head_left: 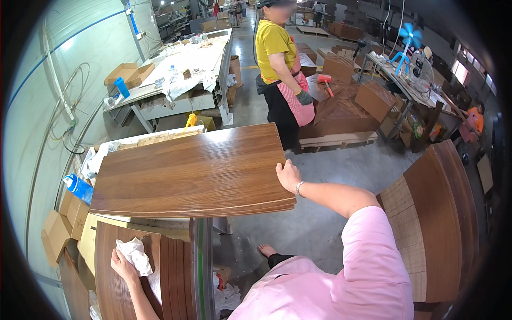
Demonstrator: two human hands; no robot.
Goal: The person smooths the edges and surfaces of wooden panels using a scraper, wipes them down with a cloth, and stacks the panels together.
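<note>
My left hand (124,265) is closed on a crumpled white cloth (135,256), resting it on a dark brown wooden panel (114,288) at the lower left. That panel lies on others whose edges show in steps on its right. My right hand (288,176) grips the right edge of a long wood-grain board (192,168), thumb side on top; the fingers beneath the edge are partly hidden. The board lies on a small stack of similar boards, whose layered edges show along the near side.
A blue bottle (79,188) and an open cardboard box (66,224) stand at the left. A person in a yellow shirt (274,48) stands beyond the boards, near a red mallet (326,82). More brown panels (434,218) are stacked at the right. A cluttered worktable (186,58) stands behind.
</note>
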